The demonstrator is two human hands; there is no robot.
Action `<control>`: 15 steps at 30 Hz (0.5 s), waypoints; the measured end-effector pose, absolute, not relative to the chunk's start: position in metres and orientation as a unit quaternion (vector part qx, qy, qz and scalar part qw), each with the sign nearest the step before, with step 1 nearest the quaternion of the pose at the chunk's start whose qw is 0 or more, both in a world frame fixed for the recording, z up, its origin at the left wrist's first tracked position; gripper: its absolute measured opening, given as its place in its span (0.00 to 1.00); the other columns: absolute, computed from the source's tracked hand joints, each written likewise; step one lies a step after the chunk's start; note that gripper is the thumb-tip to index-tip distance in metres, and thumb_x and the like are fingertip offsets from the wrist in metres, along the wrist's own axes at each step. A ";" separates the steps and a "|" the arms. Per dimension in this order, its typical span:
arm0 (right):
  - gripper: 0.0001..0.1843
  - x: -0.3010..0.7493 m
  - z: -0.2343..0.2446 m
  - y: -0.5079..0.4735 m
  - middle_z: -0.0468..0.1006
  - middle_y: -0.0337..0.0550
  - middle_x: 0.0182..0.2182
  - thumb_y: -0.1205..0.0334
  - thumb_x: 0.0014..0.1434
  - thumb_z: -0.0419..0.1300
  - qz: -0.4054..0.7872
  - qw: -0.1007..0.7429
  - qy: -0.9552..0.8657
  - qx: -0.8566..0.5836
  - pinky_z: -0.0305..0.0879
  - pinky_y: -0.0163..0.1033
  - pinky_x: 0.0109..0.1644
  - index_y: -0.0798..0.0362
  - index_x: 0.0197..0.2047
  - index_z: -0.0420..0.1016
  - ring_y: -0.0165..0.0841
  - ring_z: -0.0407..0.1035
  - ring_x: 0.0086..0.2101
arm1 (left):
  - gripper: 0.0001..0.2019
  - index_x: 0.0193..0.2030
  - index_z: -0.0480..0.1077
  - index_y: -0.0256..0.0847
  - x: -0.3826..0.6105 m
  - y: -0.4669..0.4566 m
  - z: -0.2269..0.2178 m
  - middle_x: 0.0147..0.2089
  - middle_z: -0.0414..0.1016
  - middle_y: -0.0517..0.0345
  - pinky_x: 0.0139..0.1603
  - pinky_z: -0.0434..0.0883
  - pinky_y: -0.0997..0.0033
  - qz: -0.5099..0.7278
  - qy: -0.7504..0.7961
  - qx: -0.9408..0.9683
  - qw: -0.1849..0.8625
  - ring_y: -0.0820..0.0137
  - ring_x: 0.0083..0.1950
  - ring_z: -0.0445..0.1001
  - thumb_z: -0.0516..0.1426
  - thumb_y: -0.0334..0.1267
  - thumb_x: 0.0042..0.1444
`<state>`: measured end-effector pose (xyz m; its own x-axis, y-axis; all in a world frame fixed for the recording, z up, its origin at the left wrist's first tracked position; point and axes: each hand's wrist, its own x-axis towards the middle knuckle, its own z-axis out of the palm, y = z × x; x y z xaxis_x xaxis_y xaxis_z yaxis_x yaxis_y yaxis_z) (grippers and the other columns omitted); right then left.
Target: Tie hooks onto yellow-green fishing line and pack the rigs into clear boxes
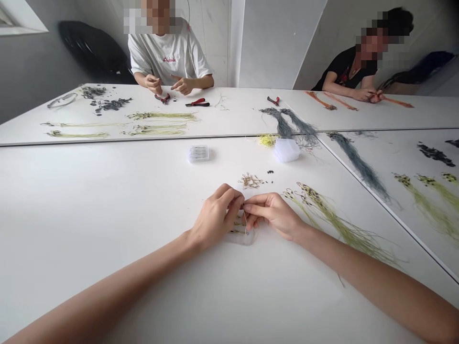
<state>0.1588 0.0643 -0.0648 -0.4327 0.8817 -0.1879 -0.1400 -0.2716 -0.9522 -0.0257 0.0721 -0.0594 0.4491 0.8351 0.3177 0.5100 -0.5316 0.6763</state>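
**Small Handcraft Workshop Set Up Around Shared White Tables**

Long white tables (pixel 107 286) are pushed together and are shared by seated workers (pixel 167 57). Pliers (pixel 162 98), small plastic boxes (pixel 198 154) and bundles of hooked line (pixel 340 229) are laid out across them. Plain tiled walls (pixel 211 43) are seen behind.

fine pale line (pixel 245 223), near-upright, pinched at top; clear plastic piece (pixel 241 240) beneath, flat, partly hidden

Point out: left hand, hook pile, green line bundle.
Left hand (pixel 215 216): head view, back of hand.
Hook pile (pixel 250 181): head view, pile centre.
Green line bundle (pixel 340 229): head view, middle strands.
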 end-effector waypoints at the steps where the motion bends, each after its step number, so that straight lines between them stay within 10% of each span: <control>1: 0.15 0.160 -0.065 0.066 0.78 0.43 0.28 0.55 0.54 0.66 0.703 0.373 -0.470 -0.383 0.67 0.38 0.32 0.58 0.40 0.80 0.32 0.75 0.25 | 0.08 0.37 0.65 0.39 -0.025 0.075 -0.059 0.39 0.66 0.57 0.33 0.67 0.74 0.323 0.409 0.818 0.246 0.77 0.30 0.66 0.47 0.34 0.67; 15: 0.12 0.171 -0.067 0.069 0.79 0.42 0.26 0.57 0.53 0.68 0.743 0.364 -0.427 -0.364 0.65 0.32 0.28 0.57 0.38 0.80 0.25 0.69 0.21 | 0.08 0.37 0.67 0.39 -0.021 0.079 -0.059 0.38 0.68 0.56 0.38 0.69 0.72 0.362 0.362 0.821 0.252 0.74 0.34 0.69 0.48 0.35 0.66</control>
